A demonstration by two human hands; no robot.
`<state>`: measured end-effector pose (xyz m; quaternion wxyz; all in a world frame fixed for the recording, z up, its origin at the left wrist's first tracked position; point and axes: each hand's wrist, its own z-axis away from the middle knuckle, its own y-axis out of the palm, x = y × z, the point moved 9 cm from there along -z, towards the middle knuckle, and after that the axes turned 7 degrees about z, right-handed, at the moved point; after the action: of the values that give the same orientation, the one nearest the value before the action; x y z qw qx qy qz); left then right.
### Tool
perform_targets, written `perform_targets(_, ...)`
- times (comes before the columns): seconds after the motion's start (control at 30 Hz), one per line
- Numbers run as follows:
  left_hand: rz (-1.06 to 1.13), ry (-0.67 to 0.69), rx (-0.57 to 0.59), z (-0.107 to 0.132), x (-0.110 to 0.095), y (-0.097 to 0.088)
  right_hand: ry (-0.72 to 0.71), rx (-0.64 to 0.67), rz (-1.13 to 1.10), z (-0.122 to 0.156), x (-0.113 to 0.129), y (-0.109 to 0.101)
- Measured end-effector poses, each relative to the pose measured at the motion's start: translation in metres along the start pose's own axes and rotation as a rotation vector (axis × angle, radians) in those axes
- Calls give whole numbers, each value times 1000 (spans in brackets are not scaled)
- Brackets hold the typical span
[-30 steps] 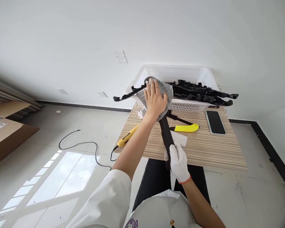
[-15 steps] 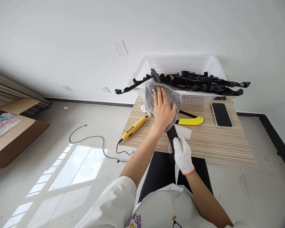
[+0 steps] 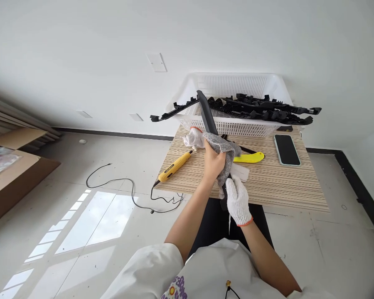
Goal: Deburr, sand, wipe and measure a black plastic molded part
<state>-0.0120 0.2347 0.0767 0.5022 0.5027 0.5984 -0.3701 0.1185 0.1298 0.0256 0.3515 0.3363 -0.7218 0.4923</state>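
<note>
A bare left hand (image 3: 214, 164) clamps a grey fabric cloth (image 3: 220, 142) around a long black plastic strip (image 3: 207, 116), white-gloved right hand (image 3: 237, 201) gripping its lower end — before a white slatted plastic basket (image 3: 243, 126) heaped with jagged black plastic pieces (image 3: 264, 107).

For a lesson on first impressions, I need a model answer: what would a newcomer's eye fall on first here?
First, the black strip in mid-view, its lower end in the gloved right hand, the bare left hand holding a gray cloth against it. Next, the white basket behind, with black parts jutting over its rim. Then the bright yellow cutter on the table.
</note>
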Motion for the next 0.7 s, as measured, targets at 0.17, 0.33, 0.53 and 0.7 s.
perform_targets(0.17,182,-38,-42,-6,14,-4,111,40,-69,-1,2,-2)
perform_targets(0.33,200,-71,-113,-9,27,-13,195,118,-214,0,8,4)
perform_targets(0.53,336,-190,-124,-5,49,-17,260,120,-381,5,-4,14)
perform_targets(0.7,426,-254,-109,2,55,-16,275,110,-361,4,-14,14)
